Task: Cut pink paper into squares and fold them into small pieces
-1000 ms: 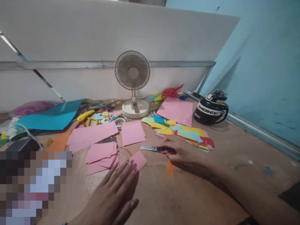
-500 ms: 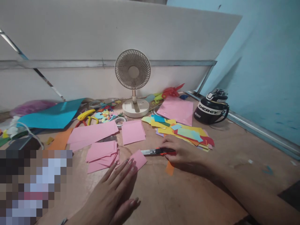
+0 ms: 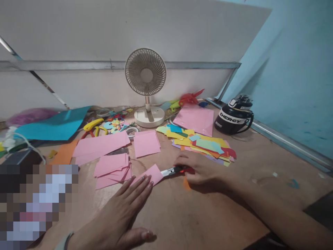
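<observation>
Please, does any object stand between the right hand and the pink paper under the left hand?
Nothing visible blocks the way from the right hand to the pink paper; only the held knife spans the gap, its blade at the paper's right corner. The left hand lies over the paper's other end.

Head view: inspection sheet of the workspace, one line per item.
Surface: brown tabletop, marked, small scraps at right
Job's things: pink paper piece flat; cutter, blade tip at its right edge, contact unclear
Clutter: pink paper stack, mixed-colour paper strips, yellow-handled tool, fan, black flask
Hands: left hand flat on pink paper piece, grip open; right hand closed on cutter
Cables: white cord at left, ends unclear
Surroundings: white panel behind, blue wall right; lower left pixelated; other people: nothing seen
</observation>
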Motion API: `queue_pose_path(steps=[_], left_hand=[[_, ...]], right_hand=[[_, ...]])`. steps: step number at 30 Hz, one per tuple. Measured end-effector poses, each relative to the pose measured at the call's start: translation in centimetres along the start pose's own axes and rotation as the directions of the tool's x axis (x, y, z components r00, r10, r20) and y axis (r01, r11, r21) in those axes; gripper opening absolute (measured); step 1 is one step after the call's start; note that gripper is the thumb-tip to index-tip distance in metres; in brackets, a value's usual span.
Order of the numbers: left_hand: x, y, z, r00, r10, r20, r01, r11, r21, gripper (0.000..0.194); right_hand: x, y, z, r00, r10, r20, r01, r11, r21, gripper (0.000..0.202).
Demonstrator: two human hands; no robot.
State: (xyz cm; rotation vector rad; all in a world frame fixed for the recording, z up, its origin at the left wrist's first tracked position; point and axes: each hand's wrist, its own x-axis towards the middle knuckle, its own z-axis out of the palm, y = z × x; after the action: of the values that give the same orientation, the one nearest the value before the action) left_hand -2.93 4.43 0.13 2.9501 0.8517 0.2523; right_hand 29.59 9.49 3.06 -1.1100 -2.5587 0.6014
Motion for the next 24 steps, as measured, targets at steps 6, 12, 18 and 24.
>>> queue_pose_path(steps=[6, 12, 18, 24], left_hand=[[-0.1, -0.1, 0.4, 1.000, -0.008, -0.003, 0.008, 1.000, -0.019, 0.100], [-0.1, -0.1, 0.6, 1.000, -0.003, 0.013, 0.003, 1.000, 0.000, 0.100], [0.0, 0.0, 0.2, 1.000, -0.009, 0.020, 0.010, 1.000, -0.021, 0.101], [0.1, 0.0, 0.4, 1.000, -0.024, 0.016, 0.025, 0.998, -0.057, 0.102]], right_hand=[[-0.1, 0.4, 0.1, 0.997, -0.068, 0.045, 0.068, 0.998, -0.012, 0.029], [0.4, 0.5, 0.9, 0.994, -0.099, 0.055, 0.102, 0.993, -0.061, 0.027], [0.4, 0.5, 0.7, 0.989, -0.115, 0.090, 0.121, 0.991, -0.063, 0.028], [0.0, 0.2, 0.5, 0.991, -0.073, 0.114, 0.079, 0.996, -0.052, 0.024]])
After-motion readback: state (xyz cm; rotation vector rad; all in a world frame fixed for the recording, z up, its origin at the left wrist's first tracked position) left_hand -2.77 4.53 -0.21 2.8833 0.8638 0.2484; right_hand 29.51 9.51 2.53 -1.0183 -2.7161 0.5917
